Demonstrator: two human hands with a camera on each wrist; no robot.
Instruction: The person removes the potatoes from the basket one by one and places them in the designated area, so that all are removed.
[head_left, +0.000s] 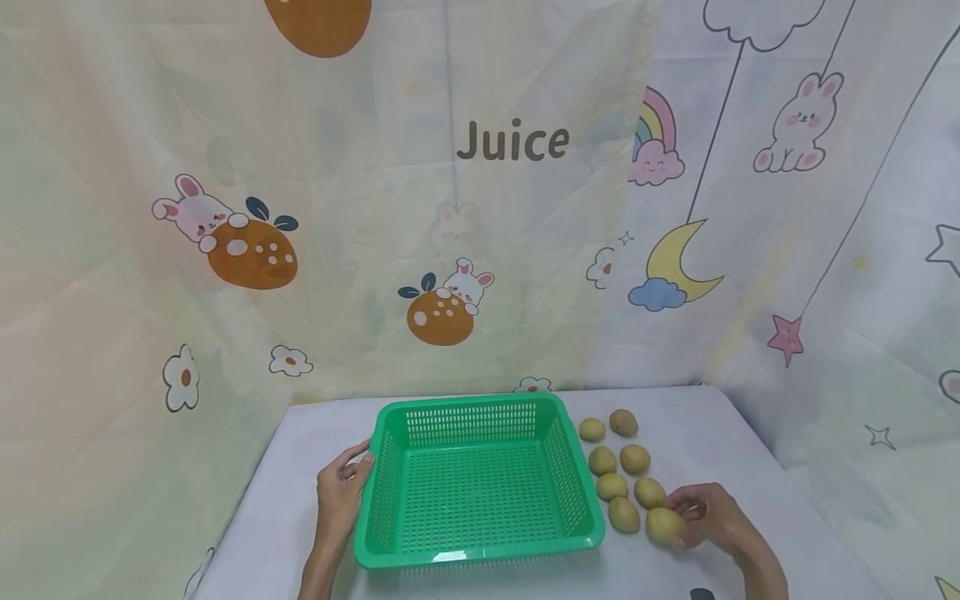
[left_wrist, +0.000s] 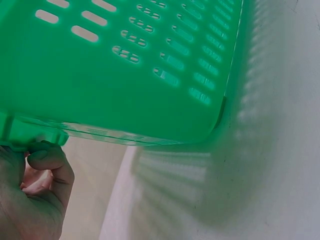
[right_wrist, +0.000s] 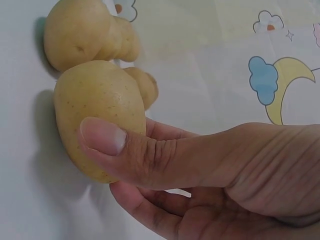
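Observation:
A green plastic basket (head_left: 480,553) with slotted walls stands on the table, and no contents show inside it. At its left side my left hand (head_left: 341,496) holds the rim; the left wrist view has the fingers (left_wrist: 52,162) curled up under the rim's edge. To the right of the basket, my right hand (head_left: 712,518) grips the nearest potato (head_left: 663,527), with the thumb (right_wrist: 102,136) across its face and the other fingers partly hidden behind it. Several more potatoes (head_left: 624,514) lie in two rough rows between basket and right hand.
A white cloth covers the table (head_left: 735,442). Behind and at both sides hang printed curtains (head_left: 525,250) with bunnies, flowers, a moon and the word Juice. A small dark patch (head_left: 702,594) shows at the table's near edge.

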